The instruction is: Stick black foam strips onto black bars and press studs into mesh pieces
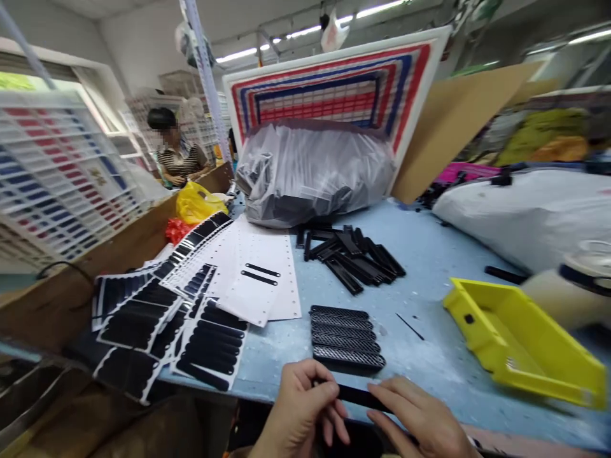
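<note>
At the table's near edge, my left hand pinches one end of a black strip between thumb and fingers. My right hand has its fingers closed on the strip's other end. Just beyond them sits a neat row of black pieces with a textured top. Farther back lies a loose pile of black strips. Sheets of black rounded stickers are spread to the left, and a white backing sheet carries two remaining black stickers.
A yellow bin stands at the right, beside a pale container. A thin dark stick lies on the blue table. A full plastic bag leans against a striped crate. Another person sits at the far left.
</note>
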### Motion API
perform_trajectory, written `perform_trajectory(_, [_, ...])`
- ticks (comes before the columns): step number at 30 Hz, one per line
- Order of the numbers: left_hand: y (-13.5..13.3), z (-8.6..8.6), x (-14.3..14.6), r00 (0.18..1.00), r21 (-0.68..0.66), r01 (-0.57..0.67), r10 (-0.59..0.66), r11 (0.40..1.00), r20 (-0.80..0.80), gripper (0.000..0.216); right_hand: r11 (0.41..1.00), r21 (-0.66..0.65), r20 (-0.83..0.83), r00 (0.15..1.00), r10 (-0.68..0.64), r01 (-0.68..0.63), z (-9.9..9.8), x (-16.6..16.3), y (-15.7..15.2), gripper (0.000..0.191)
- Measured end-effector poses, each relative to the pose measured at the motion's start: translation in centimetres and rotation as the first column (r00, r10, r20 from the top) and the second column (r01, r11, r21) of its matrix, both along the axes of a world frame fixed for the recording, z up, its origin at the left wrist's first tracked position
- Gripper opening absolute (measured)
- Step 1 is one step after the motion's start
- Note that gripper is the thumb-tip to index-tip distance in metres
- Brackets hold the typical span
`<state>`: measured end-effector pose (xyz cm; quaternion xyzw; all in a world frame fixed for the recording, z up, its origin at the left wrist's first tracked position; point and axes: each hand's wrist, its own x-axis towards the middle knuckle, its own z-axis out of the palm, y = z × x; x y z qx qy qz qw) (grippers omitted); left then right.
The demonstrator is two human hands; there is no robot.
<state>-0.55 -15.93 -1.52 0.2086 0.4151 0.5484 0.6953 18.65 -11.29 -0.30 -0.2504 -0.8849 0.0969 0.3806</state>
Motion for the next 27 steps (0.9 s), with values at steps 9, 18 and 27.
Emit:
perform_trajectory(9, [-0.2,-1.9,-0.4,0.998,-0.018,0.042,-0.043,0.999,-0.055,0.041,0.993,-0.117,-0.026,0.999,-0.027,0.023,-0.2,-0.2,-0.6,0.026])
perform_trajectory(18, [2.0,-2.6,-4.2,0.579,0.245,-0.121,0.269,0.962,-0.770,0.017,0.899,-0.379,0.011,0.972,-0.233,0.220,0.2,3.2,3.7,0.012])
perform_trajectory(27, [2.6,-3.2,-3.4,0.479,0.281,0.057,0.221,0.958,-0.849,0.014,0.888,-0.438,0.062,0.990,-0.125,0.139,-1.6,1.9,3.9,0.014])
